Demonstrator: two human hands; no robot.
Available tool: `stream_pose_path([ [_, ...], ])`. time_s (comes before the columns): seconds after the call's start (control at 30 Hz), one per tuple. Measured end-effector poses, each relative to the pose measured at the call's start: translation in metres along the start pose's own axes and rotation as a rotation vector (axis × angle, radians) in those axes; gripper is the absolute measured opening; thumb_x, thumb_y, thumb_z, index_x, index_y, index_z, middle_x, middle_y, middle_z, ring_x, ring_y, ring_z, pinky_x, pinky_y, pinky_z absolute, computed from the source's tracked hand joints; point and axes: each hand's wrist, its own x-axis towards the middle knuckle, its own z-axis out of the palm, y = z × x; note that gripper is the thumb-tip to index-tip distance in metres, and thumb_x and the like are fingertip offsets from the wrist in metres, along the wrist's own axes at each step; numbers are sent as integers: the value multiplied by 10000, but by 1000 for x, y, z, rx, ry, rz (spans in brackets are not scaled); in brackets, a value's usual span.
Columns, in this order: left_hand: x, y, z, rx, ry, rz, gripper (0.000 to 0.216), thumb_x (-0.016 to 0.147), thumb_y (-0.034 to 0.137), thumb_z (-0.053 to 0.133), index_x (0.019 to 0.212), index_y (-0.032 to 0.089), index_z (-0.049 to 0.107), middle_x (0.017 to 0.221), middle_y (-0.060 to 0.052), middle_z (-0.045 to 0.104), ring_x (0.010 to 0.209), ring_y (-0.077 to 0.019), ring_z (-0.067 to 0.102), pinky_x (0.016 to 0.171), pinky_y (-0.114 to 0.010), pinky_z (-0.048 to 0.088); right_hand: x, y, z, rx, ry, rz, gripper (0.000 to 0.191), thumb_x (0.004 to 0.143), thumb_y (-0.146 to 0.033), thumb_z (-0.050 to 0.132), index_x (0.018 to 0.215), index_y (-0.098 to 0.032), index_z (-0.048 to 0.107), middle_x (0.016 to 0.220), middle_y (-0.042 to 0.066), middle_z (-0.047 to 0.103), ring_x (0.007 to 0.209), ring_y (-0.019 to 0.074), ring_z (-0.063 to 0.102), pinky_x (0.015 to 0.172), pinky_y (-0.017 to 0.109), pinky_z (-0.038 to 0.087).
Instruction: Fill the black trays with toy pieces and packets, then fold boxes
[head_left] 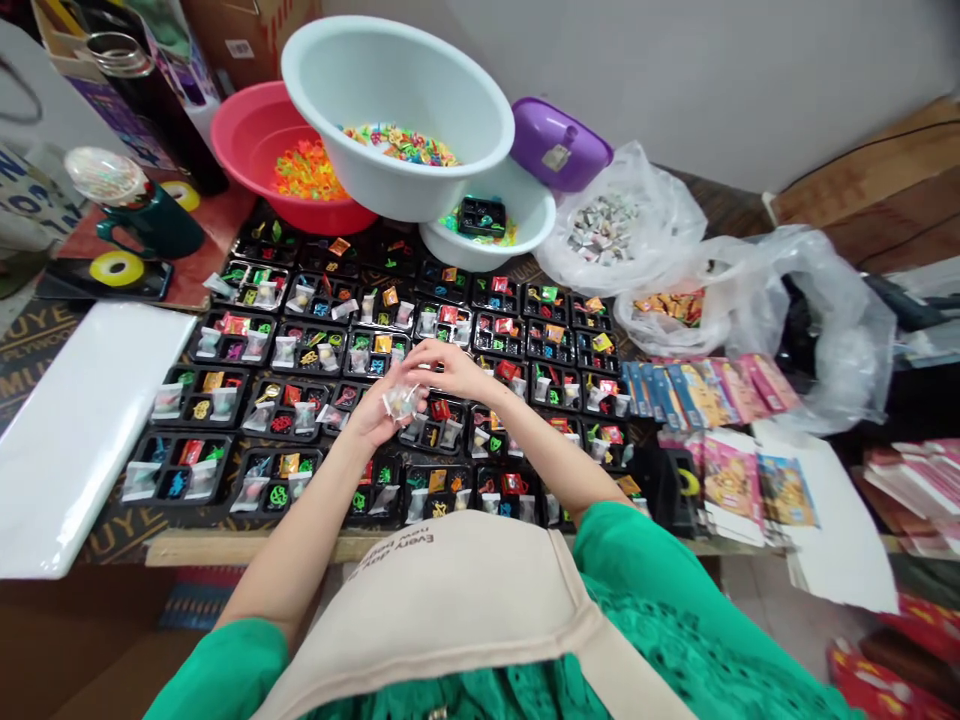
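Note:
My left hand (377, 408) is closed around small clear-wrapped candy packets (403, 402), which show white and pale colours through the film. Over it curls my right hand (446, 368), its fingers bent down at the packets; whatever lies between its fingertips is hidden. Beneath both hands spread rows of black compartment trays (281, 410). Many trays hold small bright plastic pieces, a red or gold wrapped sachet and similar clear packets. One tray (433, 432) lies just below my hands, partly covered by them.
Behind the trays stand a red basin (251, 130), a large pale blue basin (397, 60) and a smaller basin (536, 215). Plastic bags (675, 205) of small packets sit at right, near printed boxes (705, 390). At left are a white sheet stack (82, 430) and a green mug (169, 220).

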Motion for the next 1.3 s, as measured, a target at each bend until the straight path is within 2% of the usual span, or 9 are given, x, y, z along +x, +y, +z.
stream_pose_path([
  [0.07, -1, -2, 2, 8, -13, -45, 460, 988, 522, 444, 845, 120, 615, 642, -63, 662, 458, -157, 643, 284, -164, 344, -2, -2, 5, 128, -18, -5, 297, 829, -498, 713, 859, -209, 775, 876, 33, 707, 839, 157, 644, 799, 316, 505],
  [0.17, -1, -7, 2, 17, -52, -50, 434, 980, 508, 472, 927, 113, 644, 708, -86, 692, 517, -173, 672, 314, -173, 387, -5, 8, -7, 183, 169, 78, 352, 818, -536, 699, 806, -190, 757, 821, 31, 719, 758, 153, 643, 760, 310, 512],
  [0.33, 2, -11, 1, -18, 4, -21, 272, 942, 358, 560, 972, 110, 668, 871, -117, 728, 639, -175, 707, 376, -180, 444, -13, 42, -68, -382, 657, 384, 265, 867, -388, 635, 742, -176, 732, 773, 53, 708, 780, 195, 619, 822, 356, 481],
  [0.43, 1, -9, 2, -45, 35, -24, 269, 925, 326, 540, 990, 106, 680, 952, -137, 731, 728, -194, 723, 441, -209, 504, -19, 60, -95, -732, 564, 619, 208, 843, -308, 645, 703, -181, 731, 772, 80, 699, 874, 248, 600, 873, 401, 453],
  [0.53, -1, -4, 1, -69, 35, -11, 301, 891, 307, 531, 1033, 91, 685, 996, -155, 726, 794, -213, 725, 481, -225, 529, -20, 69, -100, -866, 423, 679, 177, 847, -248, 618, 745, -173, 741, 833, 116, 701, 982, 297, 578, 890, 433, 428],
  [0.87, 8, -4, 22, -75, 176, 1, 86, 845, 158, 587, 918, 131, 622, 802, -76, 691, 618, -140, 670, 362, -141, 375, -15, 67, -96, -984, 333, 532, 184, 882, -257, 635, 893, -119, 757, 1024, 196, 665, 1094, 353, 531, 925, 492, 387],
  [1.0, 15, -11, 48, -155, 124, -78, 164, 953, 266, 525, 887, 141, 608, 728, -64, 665, 596, -133, 657, 360, -134, 364, -25, 37, -76, -722, 387, 277, 345, 876, -432, 682, 1092, -169, 741, 1098, 143, 652, 1081, 294, 556, 941, 455, 414],
  [1.13, 21, -25, 69, -207, 101, -61, 239, 1001, 268, 481, 829, 144, 592, 613, 1, 593, 433, -56, 532, 371, -124, 355, -52, 0, -50, -309, 134, -62, 293, 849, -439, 717, 1071, -252, 757, 1057, 59, 683, 976, 206, 611, 888, 369, 471],
  [1.3, 23, -57, 91, -110, 142, -36, 304, 978, 331, 555, 739, 144, 557, 503, 47, 495, 350, -43, 433, 383, -154, 358, -95, -16, -42, -278, 235, -65, 152, 878, -325, 686, 947, -238, 789, 926, 67, 708, 863, 192, 631, 814, 362, 495],
])
